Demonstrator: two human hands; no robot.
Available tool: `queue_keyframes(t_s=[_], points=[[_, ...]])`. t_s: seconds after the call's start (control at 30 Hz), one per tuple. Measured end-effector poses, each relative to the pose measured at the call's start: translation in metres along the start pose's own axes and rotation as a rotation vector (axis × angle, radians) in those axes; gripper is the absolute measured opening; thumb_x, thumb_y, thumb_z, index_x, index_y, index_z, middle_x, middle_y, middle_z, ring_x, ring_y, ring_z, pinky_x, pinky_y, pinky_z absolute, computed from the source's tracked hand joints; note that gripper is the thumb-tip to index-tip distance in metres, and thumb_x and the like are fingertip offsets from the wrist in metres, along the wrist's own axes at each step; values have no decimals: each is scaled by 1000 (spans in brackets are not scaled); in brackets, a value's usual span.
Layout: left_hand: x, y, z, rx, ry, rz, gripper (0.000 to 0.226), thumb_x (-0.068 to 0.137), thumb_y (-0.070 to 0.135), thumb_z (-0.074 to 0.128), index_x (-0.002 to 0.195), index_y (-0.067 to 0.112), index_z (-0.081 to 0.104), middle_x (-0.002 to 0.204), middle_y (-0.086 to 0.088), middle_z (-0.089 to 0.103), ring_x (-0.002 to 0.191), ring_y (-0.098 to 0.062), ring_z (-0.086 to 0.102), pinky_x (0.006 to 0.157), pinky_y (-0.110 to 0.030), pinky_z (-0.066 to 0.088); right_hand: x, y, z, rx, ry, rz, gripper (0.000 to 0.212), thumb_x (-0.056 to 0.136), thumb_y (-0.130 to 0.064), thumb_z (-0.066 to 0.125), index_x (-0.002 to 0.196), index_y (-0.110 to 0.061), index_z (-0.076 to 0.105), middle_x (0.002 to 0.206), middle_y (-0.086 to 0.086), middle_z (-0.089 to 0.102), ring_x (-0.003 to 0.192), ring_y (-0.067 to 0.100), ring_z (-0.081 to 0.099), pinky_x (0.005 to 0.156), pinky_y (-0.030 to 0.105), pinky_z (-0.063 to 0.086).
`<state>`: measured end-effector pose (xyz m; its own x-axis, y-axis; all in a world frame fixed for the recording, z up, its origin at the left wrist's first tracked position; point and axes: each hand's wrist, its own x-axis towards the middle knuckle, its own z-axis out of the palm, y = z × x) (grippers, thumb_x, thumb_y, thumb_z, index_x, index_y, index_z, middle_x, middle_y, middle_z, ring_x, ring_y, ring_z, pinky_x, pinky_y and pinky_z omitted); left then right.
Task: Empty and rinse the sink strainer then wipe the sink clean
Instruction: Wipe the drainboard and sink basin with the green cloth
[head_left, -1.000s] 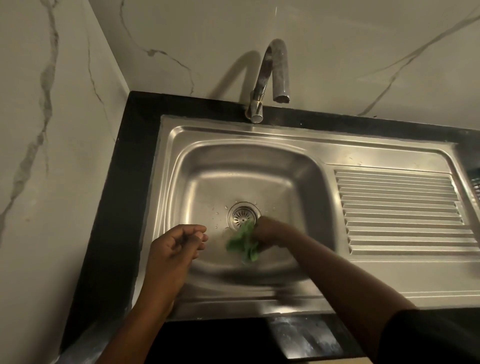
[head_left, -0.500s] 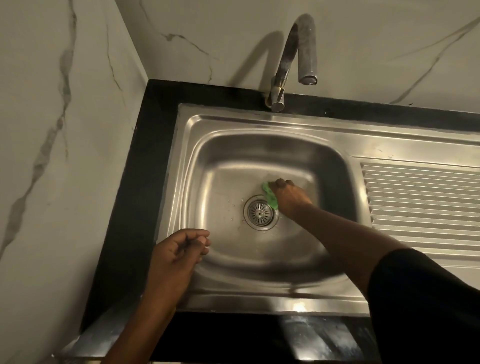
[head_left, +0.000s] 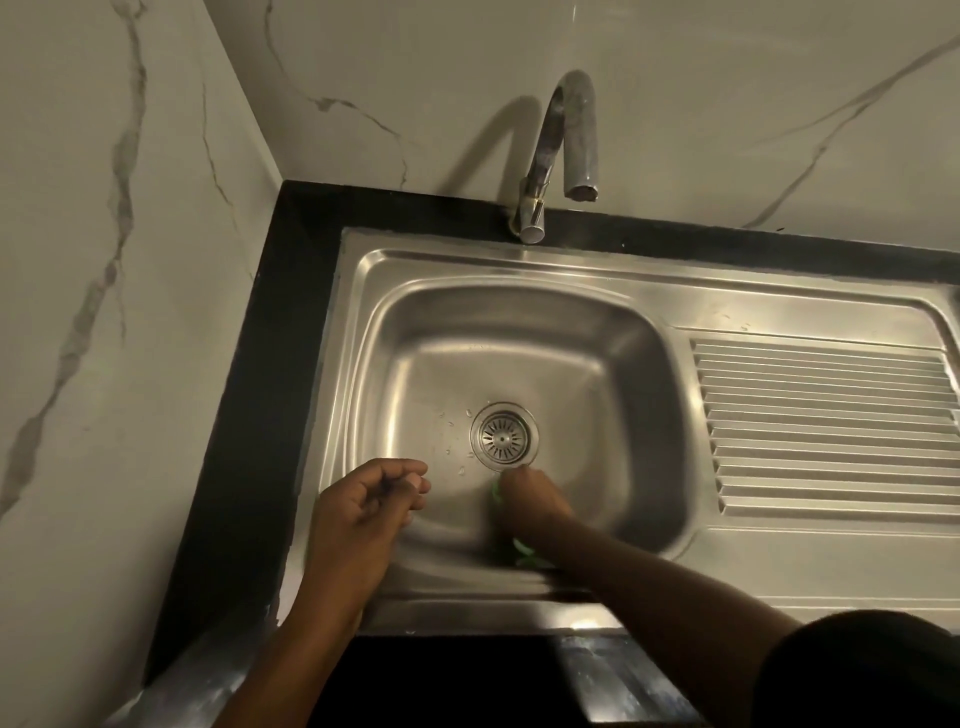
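Observation:
The steel sink (head_left: 519, 332) has a round strainer (head_left: 504, 437) seated in its drain. Just in front of the strainer, my right hand (head_left: 530, 501) holds a green scrub cloth (head_left: 524, 555) against the basin floor; only green slivers show beside and below the hand. My left hand (head_left: 363, 514) hovers over the basin's front left rim, its fingers loosely curled and holding nothing. A few water drops lie left of the strainer.
A curved steel tap (head_left: 558, 150) stands behind the basin, with no water running. A ribbed drainboard (head_left: 826, 426) lies to the right. Black counter (head_left: 260, 415) frames the sink, with marble walls at the left and back.
My right hand slid the green cloth from behind and right of the strainer to the basin floor in front of it. My left hand stayed at the front left rim.

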<state>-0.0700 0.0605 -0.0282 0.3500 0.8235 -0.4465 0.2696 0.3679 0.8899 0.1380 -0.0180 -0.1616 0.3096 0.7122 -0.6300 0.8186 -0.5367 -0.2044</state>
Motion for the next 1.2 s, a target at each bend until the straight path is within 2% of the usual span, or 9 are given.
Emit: queue_keyframes(t_s=[0.17, 0.2, 0.33, 0.43, 0.5, 0.7, 0.9, 1.0, 1.2], points=[[5, -3, 3, -2, -6, 14, 22, 97, 9, 70, 94, 27, 82, 90, -1, 82, 84, -17, 78, 78, -36, 60, 11, -31, -11, 232, -101, -40, 14, 80, -12, 69, 78, 1, 71, 68, 9, 63, 57, 19, 57, 57, 24, 42], [6, -3, 3, -7, -5, 22, 23, 97, 10, 71, 94, 29, 82, 90, -1, 82, 84, -17, 78, 78, -35, 60, 14, -28, -21, 248, -93, -46, 12, 78, -11, 69, 79, 0, 74, 67, 10, 64, 56, 18, 57, 56, 23, 41], [7, -6, -2, -8, -8, 28, 31, 98, 7, 69, 94, 35, 82, 92, -2, 82, 85, -17, 78, 78, -32, 61, 29, 13, -71, 155, 99, -13, 18, 88, -22, 67, 95, -8, 76, 95, 17, 75, 92, 33, 71, 67, 23, 42], [4, -10, -7, 13, -10, 20, 30, 98, 9, 68, 95, 36, 82, 93, 0, 82, 86, -16, 78, 77, -26, 63, 46, 55, -111, 13, 263, 65, 29, 92, -18, 62, 118, -9, 72, 112, 21, 74, 106, 38, 70, 86, 37, 55], [2, -15, -11, 13, 2, 10, 27, 98, 9, 68, 95, 31, 82, 93, -1, 82, 87, -18, 78, 80, -28, 62, 57, 76, -128, -164, 311, 67, 36, 96, -13, 54, 130, -12, 66, 124, 20, 69, 115, 39, 66, 96, 43, 53], [-2, -24, -12, 65, 4, -16, 28, 98, 15, 69, 97, 40, 80, 96, 3, 83, 90, -15, 79, 84, -32, 61, 76, 89, -130, -348, 170, -34, 32, 107, -30, 46, 133, -19, 60, 142, 15, 55, 127, 36, 56, 103, 39, 48], [0, -17, -5, 39, 8, -6, 21, 97, 12, 69, 98, 29, 81, 93, 0, 82, 88, -18, 79, 87, -39, 60, 39, 96, -96, -460, 19, 4, 38, 103, -13, 45, 142, -14, 48, 140, 17, 48, 128, 39, 53, 100, 43, 50], [1, -10, 1, 11, 14, -6, 19, 97, 9, 69, 99, 25, 80, 91, 1, 82, 86, -16, 79, 83, -38, 62, 11, 87, -65, -412, -63, 30, 43, 100, -23, 55, 141, -12, 46, 138, 15, 51, 127, 36, 55, 103, 40, 47], [2, -2, 15, -10, -38, 13, 17, 98, 11, 68, 101, 22, 80, 91, 2, 82, 85, -15, 78, 74, -24, 61, -8, 71, -20, -116, -170, 201, 43, 102, -22, 45, 140, -3, 44, 140, 22, 52, 130, 39, 54, 108, 44, 46]])
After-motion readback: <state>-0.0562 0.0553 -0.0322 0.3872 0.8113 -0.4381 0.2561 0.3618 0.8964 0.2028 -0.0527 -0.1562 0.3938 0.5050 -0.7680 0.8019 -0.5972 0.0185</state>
